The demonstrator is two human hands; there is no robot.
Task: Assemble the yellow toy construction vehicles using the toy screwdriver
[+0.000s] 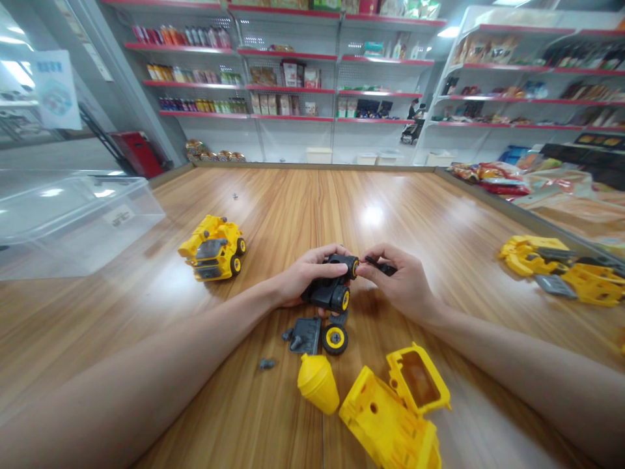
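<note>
My left hand (pixel 316 273) is wrapped round a black toy truck chassis (pixel 326 292), its yellow-hubbed wheels facing right. Close to the upper wheel, my right hand (pixel 398 277) pinches a small black tool (pixel 381 265); its tip is too small to make out. Below the chassis lie a loose wheel (pixel 335 339), a grey plate (pixel 305 335) with small grey pieces on it, and a grey screw (pixel 266 364). Nearer to me are a yellow mixer drum (pixel 318 383), a yellow cab frame (pixel 418 379) and a larger yellow truck body (pixel 390 420).
A yellow toy truck (pixel 213 249) stands on the wooden table (pixel 273 215) at left, beside a clear plastic bin (pixel 88 225). More yellow toy vehicle parts (pixel 561 267) lie at right. Bagged goods (pixel 498 177) sit beyond the right edge; stocked shelves (pixel 293 55) line the back.
</note>
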